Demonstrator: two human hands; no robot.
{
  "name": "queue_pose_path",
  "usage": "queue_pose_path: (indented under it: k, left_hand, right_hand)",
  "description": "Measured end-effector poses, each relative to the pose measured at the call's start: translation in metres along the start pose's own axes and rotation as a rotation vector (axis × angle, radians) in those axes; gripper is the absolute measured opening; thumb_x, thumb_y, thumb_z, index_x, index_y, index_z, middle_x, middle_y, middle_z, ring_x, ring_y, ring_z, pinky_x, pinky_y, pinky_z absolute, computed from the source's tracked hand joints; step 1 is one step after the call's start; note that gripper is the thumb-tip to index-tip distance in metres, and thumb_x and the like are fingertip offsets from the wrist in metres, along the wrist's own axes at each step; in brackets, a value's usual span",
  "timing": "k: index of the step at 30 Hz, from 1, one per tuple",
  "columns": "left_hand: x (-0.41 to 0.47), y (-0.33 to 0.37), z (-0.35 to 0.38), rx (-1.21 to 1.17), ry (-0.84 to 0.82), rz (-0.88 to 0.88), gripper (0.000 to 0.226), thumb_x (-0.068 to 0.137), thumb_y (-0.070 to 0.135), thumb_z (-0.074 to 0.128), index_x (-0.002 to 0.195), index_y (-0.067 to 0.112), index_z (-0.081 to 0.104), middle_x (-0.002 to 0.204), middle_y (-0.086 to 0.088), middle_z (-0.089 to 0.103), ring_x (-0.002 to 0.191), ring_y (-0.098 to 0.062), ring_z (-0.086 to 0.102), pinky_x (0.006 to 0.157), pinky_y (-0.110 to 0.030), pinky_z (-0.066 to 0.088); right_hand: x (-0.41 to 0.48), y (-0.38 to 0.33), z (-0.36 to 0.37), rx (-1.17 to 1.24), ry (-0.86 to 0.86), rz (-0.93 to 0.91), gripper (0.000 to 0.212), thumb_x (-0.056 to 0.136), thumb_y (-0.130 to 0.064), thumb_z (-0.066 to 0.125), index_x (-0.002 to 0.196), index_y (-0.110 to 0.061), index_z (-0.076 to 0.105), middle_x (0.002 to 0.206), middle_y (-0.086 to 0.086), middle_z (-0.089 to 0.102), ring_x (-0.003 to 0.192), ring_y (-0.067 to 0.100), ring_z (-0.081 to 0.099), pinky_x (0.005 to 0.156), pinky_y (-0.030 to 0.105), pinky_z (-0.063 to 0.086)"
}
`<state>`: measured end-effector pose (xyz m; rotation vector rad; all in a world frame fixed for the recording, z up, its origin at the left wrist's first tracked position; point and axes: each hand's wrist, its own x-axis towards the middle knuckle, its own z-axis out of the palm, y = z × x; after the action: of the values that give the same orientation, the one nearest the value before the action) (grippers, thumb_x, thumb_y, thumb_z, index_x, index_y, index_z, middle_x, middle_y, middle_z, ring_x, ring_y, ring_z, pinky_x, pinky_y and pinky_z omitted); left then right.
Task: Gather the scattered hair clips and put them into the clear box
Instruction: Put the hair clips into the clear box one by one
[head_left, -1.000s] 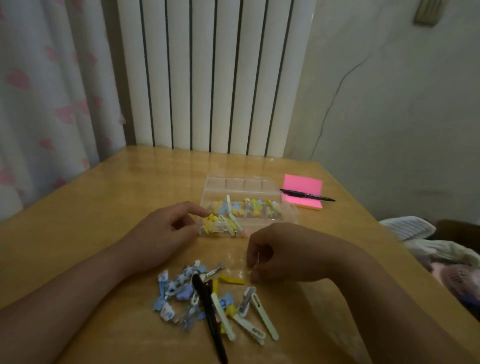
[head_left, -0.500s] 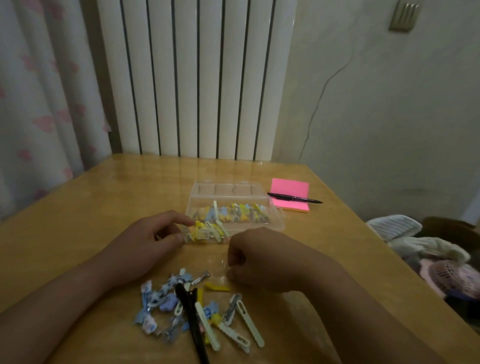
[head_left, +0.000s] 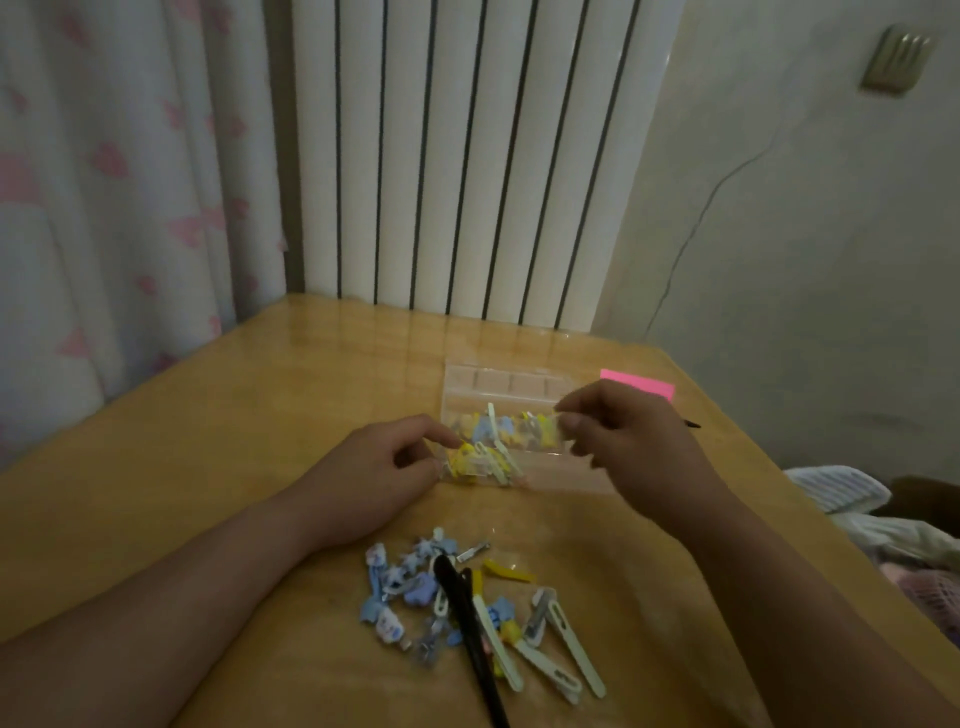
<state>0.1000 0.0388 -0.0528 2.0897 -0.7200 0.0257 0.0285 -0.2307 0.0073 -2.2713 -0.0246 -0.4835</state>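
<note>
Clear box (head_left: 561, 475) holds yellow, blue hair clips (head_left: 491, 434). Left hand (head_left: 379, 470) pinches its corner; right hand (head_left: 631, 441) curled above, hold unclear.

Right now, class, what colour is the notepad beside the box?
The notepad is bright pink; the head view shows it.
</note>
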Motion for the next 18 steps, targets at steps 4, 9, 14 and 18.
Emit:
queue_pose_path:
  k: [4,9,14,18]
  left_hand:
    - [-0.001,0.002,-0.001,-0.032,0.0,-0.001,0.023,0.104,0.026,0.064,0.118,0.042,0.072,0.09,0.002,0.072,0.081,-0.015,0.066,0.076,-0.032,0.053]
    - [0.0,0.001,-0.001,-0.025,0.003,-0.006,0.023,0.103,0.028,0.063,0.117,0.043,0.072,0.09,0.005,0.072,0.085,-0.015,0.067,0.083,-0.042,0.057]
    - [-0.001,-0.002,0.0,-0.026,0.001,-0.008,0.024,0.103,0.027,0.062,0.118,0.043,0.071,0.09,0.004,0.071,0.084,-0.016,0.066,0.083,-0.046,0.057]
    - [-0.001,-0.001,0.0,-0.032,0.005,-0.012,0.023,0.103,0.028,0.062,0.118,0.043,0.072,0.089,0.006,0.071,0.083,-0.016,0.067,0.083,-0.047,0.058]
  right_hand:
    - [0.025,0.005,0.004,-0.109,-0.038,0.107,0.005,0.099,-0.02,0.071,0.096,-0.021,0.075,0.089,-0.005,0.075,0.083,0.012,0.069,0.068,0.025,0.05]
    - [0.046,0.005,0.024,-0.266,-0.165,0.182,0.006,0.093,-0.015,0.078,0.089,-0.019,0.077,0.086,-0.003,0.074,0.078,0.011,0.067,0.065,0.024,0.049]
    - [0.055,0.007,0.043,-0.442,-0.192,0.174,0.007,0.085,-0.017,0.084,0.081,-0.021,0.08,0.081,-0.002,0.078,0.079,0.015,0.072,0.08,0.039,0.063]
    - [0.054,0.015,0.047,-0.415,-0.184,0.181,0.004,0.086,-0.021,0.082,0.085,-0.024,0.084,0.08,-0.007,0.079,0.075,0.011,0.074,0.081,0.044,0.065]
